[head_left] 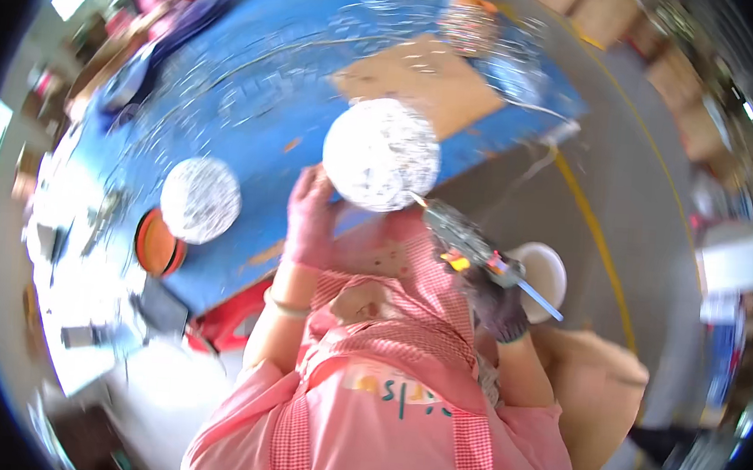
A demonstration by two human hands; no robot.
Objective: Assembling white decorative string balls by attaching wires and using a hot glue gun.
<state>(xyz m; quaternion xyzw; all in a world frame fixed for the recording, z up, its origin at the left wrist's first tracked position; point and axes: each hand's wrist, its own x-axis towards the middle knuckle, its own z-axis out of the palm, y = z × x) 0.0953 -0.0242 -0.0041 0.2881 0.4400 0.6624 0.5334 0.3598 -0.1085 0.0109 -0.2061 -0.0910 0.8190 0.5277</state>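
Your left grip [310, 222] grasped one white ball [382, 154]; right grip [496, 303] clasped one glue gun [464, 235]. Second ball [201, 201], one cardboard sheet [405, 73] lay around on blue tabletop [264, 214].

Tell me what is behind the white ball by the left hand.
Past the ball, brown cardboard and the blue table show; whatever lies directly behind it is covered.

We wear a pink short-sleeved shirt [383, 458], red-and-white gingham apron [406, 314], pale wristband [287, 306], pink left-hand glove [309, 230], dark knit right-hand glove [500, 312].
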